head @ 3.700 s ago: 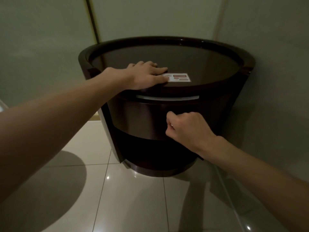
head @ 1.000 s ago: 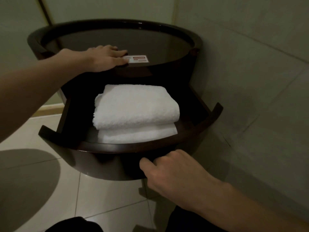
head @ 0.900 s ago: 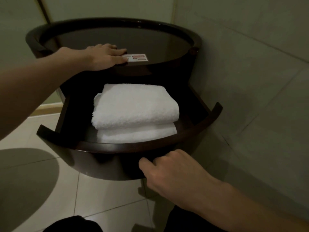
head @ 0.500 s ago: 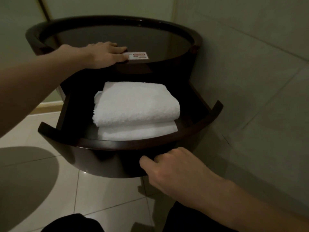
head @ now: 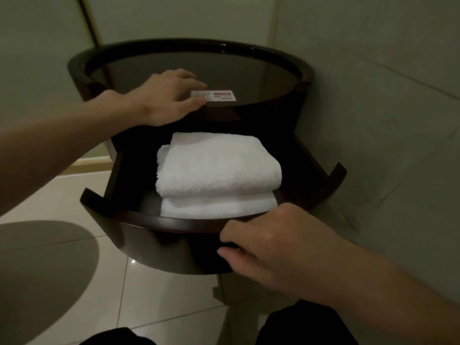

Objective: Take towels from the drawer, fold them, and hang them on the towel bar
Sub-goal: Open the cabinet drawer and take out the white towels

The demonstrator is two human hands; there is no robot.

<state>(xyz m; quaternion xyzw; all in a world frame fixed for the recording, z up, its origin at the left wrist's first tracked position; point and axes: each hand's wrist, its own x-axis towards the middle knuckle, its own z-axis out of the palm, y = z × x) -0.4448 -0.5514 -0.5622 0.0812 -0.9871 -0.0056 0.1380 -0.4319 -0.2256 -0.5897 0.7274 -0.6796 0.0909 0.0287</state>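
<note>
1. Two white folded towels, the top towel [head: 216, 165] stacked on the lower towel [head: 216, 205], sit in the open drawer [head: 159, 221] of a dark round cabinet [head: 249, 115] in the corner.
2. Left hand [head: 166, 95] lies flat and spread on the cabinet top, grasping nothing, fingertips at a small label [head: 219, 95].
3. Right hand [head: 271, 247] is at the drawer's front edge, fingers loosely curled, holding nothing I can make out; contact with the rim is hard to tell.
4. Risk one: grab just the top towel by a corner and the fold could spill open, maybe dragging onto the tiled floor [head: 74, 195].
5. Risk two: the drawer sticks well out, so leaning weight on its front could tip or strain it.
6. No towel bar in view yet.
</note>
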